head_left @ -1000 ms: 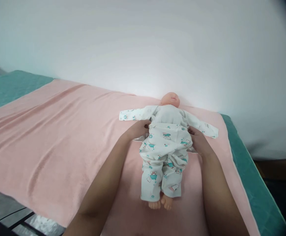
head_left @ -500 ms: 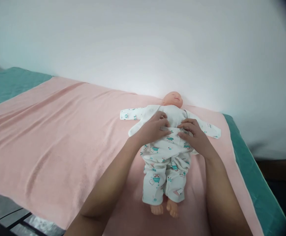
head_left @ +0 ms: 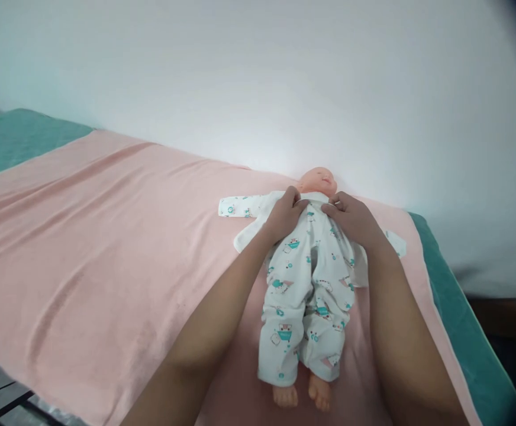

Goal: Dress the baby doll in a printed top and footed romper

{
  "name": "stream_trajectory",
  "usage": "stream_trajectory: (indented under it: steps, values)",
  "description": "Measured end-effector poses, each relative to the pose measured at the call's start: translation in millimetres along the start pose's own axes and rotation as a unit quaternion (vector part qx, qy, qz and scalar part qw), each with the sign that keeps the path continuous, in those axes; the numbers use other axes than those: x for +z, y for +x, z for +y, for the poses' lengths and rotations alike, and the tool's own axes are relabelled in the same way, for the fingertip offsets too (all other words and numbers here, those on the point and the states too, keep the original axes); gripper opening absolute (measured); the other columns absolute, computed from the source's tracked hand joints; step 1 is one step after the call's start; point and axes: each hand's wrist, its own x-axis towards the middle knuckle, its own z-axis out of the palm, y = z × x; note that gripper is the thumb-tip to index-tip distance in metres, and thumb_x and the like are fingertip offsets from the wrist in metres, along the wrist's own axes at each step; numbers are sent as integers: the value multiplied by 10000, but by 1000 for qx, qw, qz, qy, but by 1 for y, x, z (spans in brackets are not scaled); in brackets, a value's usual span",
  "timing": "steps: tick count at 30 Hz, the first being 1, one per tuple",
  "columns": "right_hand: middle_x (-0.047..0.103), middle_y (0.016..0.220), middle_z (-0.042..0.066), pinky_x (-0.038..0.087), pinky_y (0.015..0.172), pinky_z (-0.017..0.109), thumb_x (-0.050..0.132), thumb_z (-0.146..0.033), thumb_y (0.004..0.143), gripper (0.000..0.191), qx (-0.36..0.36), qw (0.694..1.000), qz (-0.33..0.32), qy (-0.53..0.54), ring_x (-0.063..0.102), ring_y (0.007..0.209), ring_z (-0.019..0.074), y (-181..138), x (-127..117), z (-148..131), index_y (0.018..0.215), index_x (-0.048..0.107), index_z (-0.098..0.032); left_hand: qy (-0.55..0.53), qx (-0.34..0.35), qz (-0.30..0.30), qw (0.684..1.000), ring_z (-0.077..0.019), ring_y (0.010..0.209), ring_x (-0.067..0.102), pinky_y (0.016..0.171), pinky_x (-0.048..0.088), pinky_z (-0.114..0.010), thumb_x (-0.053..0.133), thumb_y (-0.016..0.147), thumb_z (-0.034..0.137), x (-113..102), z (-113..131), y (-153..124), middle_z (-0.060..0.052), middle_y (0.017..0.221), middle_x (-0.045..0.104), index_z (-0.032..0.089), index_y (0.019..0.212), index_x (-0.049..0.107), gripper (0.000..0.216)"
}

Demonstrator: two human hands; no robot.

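A baby doll (head_left: 318, 181) lies on its back, head toward the wall, bare feet toward me. It wears white printed trousers (head_left: 287, 284), whose waistband is stretched up to its chest. My left hand (head_left: 286, 214) pinches the waistband on the left side. On the right side, my right hand (head_left: 351, 218) grips the same waistband with bent fingers. Beneath the doll a white printed jacket (head_left: 240, 206) is spread open, its sleeves out to both sides; my right hand and forearm partly cover the right sleeve.
A pink blanket (head_left: 107, 248) with several creases covers most of the bed. Green bedding (head_left: 453, 296) shows along the right edge and at the far left. The white wall (head_left: 249, 77) rises behind. Dark metal bars (head_left: 13, 402) appear at the lower left.
Both hands have moved up toward the doll's head, pulling the waistband from the belly to the chest. The trouser legs look straighter, and the fingers have closed on the cloth.
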Motion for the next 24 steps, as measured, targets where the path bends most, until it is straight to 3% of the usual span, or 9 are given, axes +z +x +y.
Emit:
stream_trajectory:
  steps: [4, 8, 12, 14, 17, 20, 24]
  values:
    - [542, 623, -53, 314, 503, 236, 677, -465, 759, 262, 73, 979, -4, 191, 433, 540, 103, 9, 12, 16, 814, 591, -224, -74, -36, -6, 997, -114, 666, 403, 650, 330, -247, 498, 902, 309, 3, -21, 7, 53, 678, 403, 211, 829, 412, 150]
    - [558, 653, -51, 353, 498, 222, 747, -433, 694, 283, 106, 921, 33, 373, 469, 544, 101, 1, 11, 36, 798, 584, -227, -83, -19, -3, 996, -107, 664, 387, 641, 317, -236, 528, 885, 328, -3, -26, 4, 57, 678, 393, 210, 830, 426, 166]
    - [510, 603, -62, 349, 470, 227, 795, -404, 635, 320, 144, 885, 74, 437, 437, 495, 96, -15, 5, 57, 768, 562, -229, -81, -28, -19, 996, -105, 650, 383, 625, 312, -233, 536, 876, 364, -11, -24, -2, 57, 674, 409, 207, 835, 449, 184]
    - [505, 610, -62, 352, 482, 230, 805, -403, 630, 329, 150, 886, 76, 433, 438, 505, 98, -23, 6, 66, 768, 563, -228, -84, -41, -28, 995, -106, 628, 376, 606, 308, -233, 534, 871, 390, -14, -25, -5, 60, 658, 411, 208, 837, 458, 201]
    - [528, 651, -47, 359, 528, 228, 787, -428, 666, 315, 121, 918, 65, 373, 464, 570, 106, -33, 11, 76, 756, 574, -215, -68, -58, -57, 994, -109, 600, 363, 575, 298, -237, 538, 856, 434, -21, -30, -11, 59, 636, 398, 204, 808, 468, 245]
    - [551, 668, -37, 352, 540, 231, 710, -477, 746, 294, 111, 948, 21, 298, 462, 586, 115, -44, 13, 81, 821, 590, -219, -26, -67, -102, 992, -118, 617, 390, 573, 310, -244, 544, 841, 452, -34, -35, -17, 46, 665, 428, 200, 773, 472, 272]
    - [581, 727, -32, 380, 579, 236, 645, -436, 788, 241, 108, 956, -50, 268, 492, 629, 126, -56, 7, 85, 867, 566, -223, 65, -55, -149, 985, -150, 664, 464, 598, 345, -264, 505, 862, 441, -47, -36, -24, 15, 728, 521, 206, 791, 487, 246]
